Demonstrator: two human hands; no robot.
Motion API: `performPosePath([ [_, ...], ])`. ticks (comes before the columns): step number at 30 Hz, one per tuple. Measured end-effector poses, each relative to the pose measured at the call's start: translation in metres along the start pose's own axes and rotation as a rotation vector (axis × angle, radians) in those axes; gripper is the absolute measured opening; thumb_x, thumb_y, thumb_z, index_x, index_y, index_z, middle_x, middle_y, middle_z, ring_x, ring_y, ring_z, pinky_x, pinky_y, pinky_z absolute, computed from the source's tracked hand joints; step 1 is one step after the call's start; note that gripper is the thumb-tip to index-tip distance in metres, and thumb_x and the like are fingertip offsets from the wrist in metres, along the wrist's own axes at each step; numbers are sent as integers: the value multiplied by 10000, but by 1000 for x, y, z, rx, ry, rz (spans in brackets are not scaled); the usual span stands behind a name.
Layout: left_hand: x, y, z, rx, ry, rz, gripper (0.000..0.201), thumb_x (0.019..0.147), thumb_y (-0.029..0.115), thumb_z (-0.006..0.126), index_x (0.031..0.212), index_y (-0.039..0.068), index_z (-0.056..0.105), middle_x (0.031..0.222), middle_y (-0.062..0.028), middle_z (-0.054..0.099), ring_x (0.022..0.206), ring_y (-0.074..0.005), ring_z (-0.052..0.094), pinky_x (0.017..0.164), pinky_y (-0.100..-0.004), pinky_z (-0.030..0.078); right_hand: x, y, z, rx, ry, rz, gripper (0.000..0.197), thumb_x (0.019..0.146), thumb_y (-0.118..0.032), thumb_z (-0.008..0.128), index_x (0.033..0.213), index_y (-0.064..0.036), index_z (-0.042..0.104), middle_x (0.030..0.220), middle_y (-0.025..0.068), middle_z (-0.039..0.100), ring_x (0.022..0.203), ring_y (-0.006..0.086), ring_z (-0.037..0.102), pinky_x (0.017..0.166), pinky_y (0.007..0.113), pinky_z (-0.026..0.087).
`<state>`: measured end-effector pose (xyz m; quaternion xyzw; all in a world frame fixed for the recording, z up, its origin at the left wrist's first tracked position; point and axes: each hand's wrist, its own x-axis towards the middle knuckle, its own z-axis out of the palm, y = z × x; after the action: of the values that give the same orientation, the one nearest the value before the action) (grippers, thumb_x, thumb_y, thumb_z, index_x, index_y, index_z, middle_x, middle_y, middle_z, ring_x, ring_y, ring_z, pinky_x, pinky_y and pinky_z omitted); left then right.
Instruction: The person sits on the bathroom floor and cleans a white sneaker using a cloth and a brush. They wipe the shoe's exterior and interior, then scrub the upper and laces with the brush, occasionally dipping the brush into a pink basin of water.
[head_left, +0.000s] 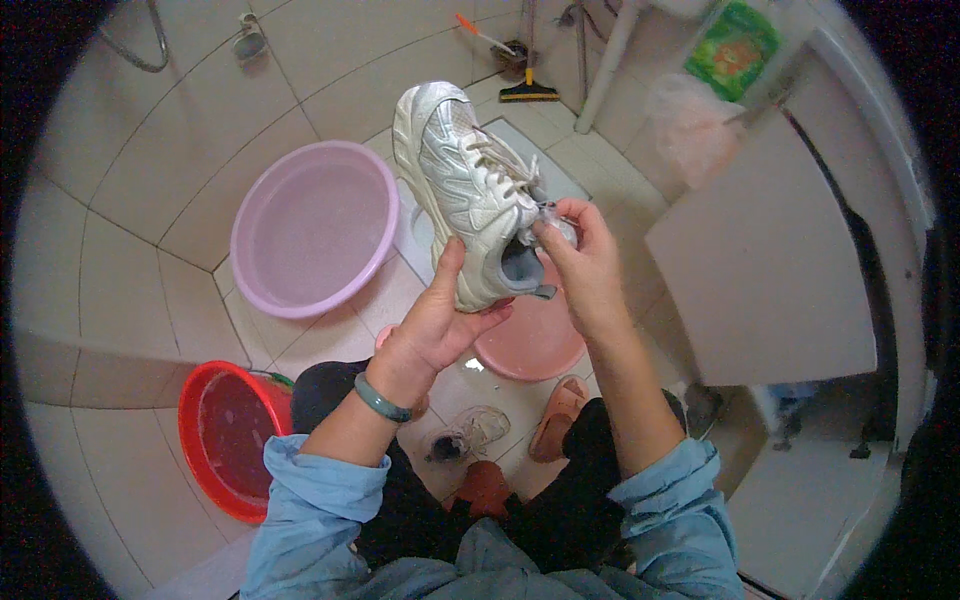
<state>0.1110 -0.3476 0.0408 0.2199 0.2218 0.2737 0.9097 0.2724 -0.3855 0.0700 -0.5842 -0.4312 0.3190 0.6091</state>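
Note:
A white and silver sneaker (465,185) with loose laces is held up in front of me, toe pointing away. My left hand (437,325) grips it from below at the heel, thumb along the sole's side. A greenish bangle (382,398) circles that wrist. At the shoe's opening, my right hand (582,245) pinches the whitish, crumpled-looking tongue (545,228) between thumb and fingers. The grey lining shows inside the collar. On the floor between my feet lies a second light shoe (470,432), partly in shadow.
A purple basin (315,230) holding cloudy water is at the left. Below the sneaker sits a pink basin (530,345). A red bucket (225,440) with dark liquid stands beside my left leg. At right is a pale cabinet door (770,265); a squeegee (528,92) leans at the back.

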Motion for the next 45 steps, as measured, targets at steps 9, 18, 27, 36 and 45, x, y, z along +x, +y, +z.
performPosePath([
  [9, -1, 1, 3, 306, -71, 374, 599, 866, 478, 460, 1292, 76, 336, 1251, -73, 454, 1125, -211, 456, 929, -388, 393, -8, 14, 6, 121, -279, 315, 282, 864, -207, 424, 980, 13, 556, 769, 35, 565, 663, 96, 484, 543, 255, 403],
  [18, -10, -2, -1, 160, 83, 277, 574, 859, 462, 483, 1263, 68, 373, 1224, -92, 462, 1093, -229, 476, 899, -417, 424, -59, 16, -9, 36, -455, 434, 249, 862, -185, 452, 1004, -3, 547, 821, 97, 568, 723, 160, 549, 665, 290, 453],
  [27, -10, 35, -14, -366, -119, 48, 791, 757, 696, 401, 1179, 28, 438, 1044, -175, 495, 881, -255, 525, 772, -353, 480, -85, 6, -43, 91, -236, 377, 228, 844, -84, 495, 1070, -53, 490, 962, 68, 540, 860, 129, 540, 728, 244, 451],
  [36, -32, 9, -5, -305, -48, -134, 669, 779, 634, 404, 1163, 92, 487, 1090, -228, 520, 769, -284, 558, 697, -378, 501, -85, -2, -52, 545, -51, 436, 286, 862, -153, 488, 1113, -18, 460, 1060, 104, 523, 924, 201, 549, 774, 313, 478],
  [45, -31, 5, -7, -338, 201, -289, 905, 640, 765, 435, 1177, 39, 480, 945, -181, 578, 746, -261, 572, 585, -330, 477, -69, 4, -58, 755, -119, 578, 489, 875, -87, 418, 1322, 29, 258, 1259, 144, 413, 1084, 220, 490, 868, 321, 466],
])
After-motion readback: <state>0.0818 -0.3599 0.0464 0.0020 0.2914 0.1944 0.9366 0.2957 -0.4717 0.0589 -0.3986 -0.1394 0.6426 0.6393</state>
